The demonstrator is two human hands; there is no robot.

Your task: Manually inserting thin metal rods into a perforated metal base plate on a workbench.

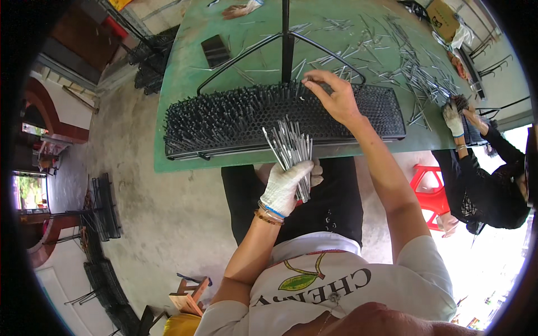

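Observation:
My left hand [286, 185], in a white knit glove, grips a bundle of thin metal rods [292, 147] in front of the table's near edge. The rods stand upright and fan out at the top. My bare right hand [335, 96] is over a long black perforated rack [330, 120], thumb and forefinger closed together near its far edge. Whatever those fingertips hold is too small to make out. Dark-tipped rods [218, 117] stand packed in the rack's left part, while the holes on the right show bare. A black wire handle [287, 50] rises from the rack.
Loose rods [417, 78] lie scattered over the green table [246, 47], with a small dark block [215, 51] at the left. To the right, another person [479, 179] handles rods beside a red stool [428, 196]. Black racks [106, 207] stand along the left.

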